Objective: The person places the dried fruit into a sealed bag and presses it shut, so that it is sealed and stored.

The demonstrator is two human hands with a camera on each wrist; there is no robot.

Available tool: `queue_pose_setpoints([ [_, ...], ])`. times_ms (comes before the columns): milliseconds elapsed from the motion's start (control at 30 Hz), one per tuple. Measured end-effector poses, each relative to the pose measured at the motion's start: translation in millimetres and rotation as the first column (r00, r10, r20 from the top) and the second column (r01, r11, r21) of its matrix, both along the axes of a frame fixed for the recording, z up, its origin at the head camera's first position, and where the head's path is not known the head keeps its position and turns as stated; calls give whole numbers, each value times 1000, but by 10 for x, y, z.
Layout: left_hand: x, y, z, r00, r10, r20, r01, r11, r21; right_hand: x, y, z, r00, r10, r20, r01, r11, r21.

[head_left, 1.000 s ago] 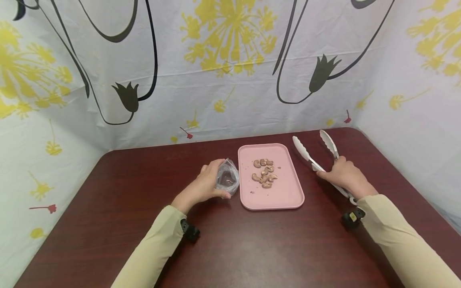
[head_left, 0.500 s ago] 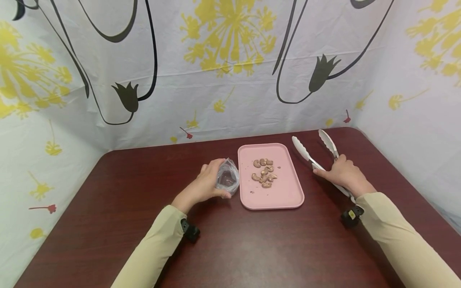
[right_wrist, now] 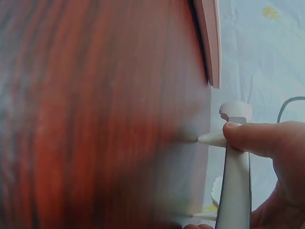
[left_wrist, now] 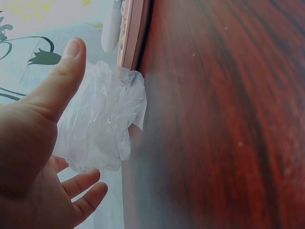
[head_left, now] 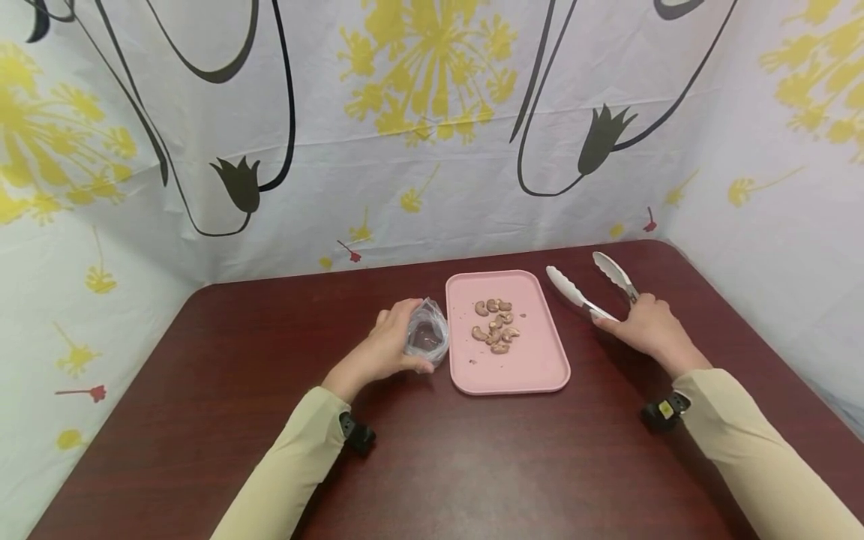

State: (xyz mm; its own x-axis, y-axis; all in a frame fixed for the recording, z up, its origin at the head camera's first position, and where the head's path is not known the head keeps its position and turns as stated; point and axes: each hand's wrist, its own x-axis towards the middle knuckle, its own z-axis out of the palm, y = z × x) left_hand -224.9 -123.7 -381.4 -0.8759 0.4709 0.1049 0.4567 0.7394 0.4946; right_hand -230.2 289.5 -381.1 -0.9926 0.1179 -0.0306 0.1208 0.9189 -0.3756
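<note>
My left hand curves its thumb and fingers around a clear plastic bag, which stands with its mouth up beside the tray. In the left wrist view the crinkled bag lies between thumb and fingers. To its right is a pink tray with several cashews in its middle. My right hand grips a pair of metal tongs with white scalloped tips, spread apart and pointing to the back. In the right wrist view the thumb presses one arm of the tongs. The tongs' rear end is hidden in the head view.
Everything stands on a dark red-brown wooden table. A white cloth with yellow and dark plant prints hangs behind the table and at both sides. Small crumbs lie on the tray near the cashews.
The right hand and the tongs have shifted slightly; the tips now sit a little nearer the person, still spread. The left hand, bag, tray and cashews have not visibly moved.
</note>
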Motion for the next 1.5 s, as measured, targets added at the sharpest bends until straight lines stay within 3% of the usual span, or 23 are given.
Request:
queue_pose_setpoints([
  [633,-12,-6,-14,999,17,27,-17,1000,-18,69,103,66,999,25,22,-25,1000,12],
  [1300,-7,-5,13,1000,29,2,-29,999,-18,236,78,257,987,101,-122,-93,994,65],
  [1500,-5,-3,13,1000,29,-5,-29,999,-26,297,55,322,987,130,-96,-123,990,71],
])
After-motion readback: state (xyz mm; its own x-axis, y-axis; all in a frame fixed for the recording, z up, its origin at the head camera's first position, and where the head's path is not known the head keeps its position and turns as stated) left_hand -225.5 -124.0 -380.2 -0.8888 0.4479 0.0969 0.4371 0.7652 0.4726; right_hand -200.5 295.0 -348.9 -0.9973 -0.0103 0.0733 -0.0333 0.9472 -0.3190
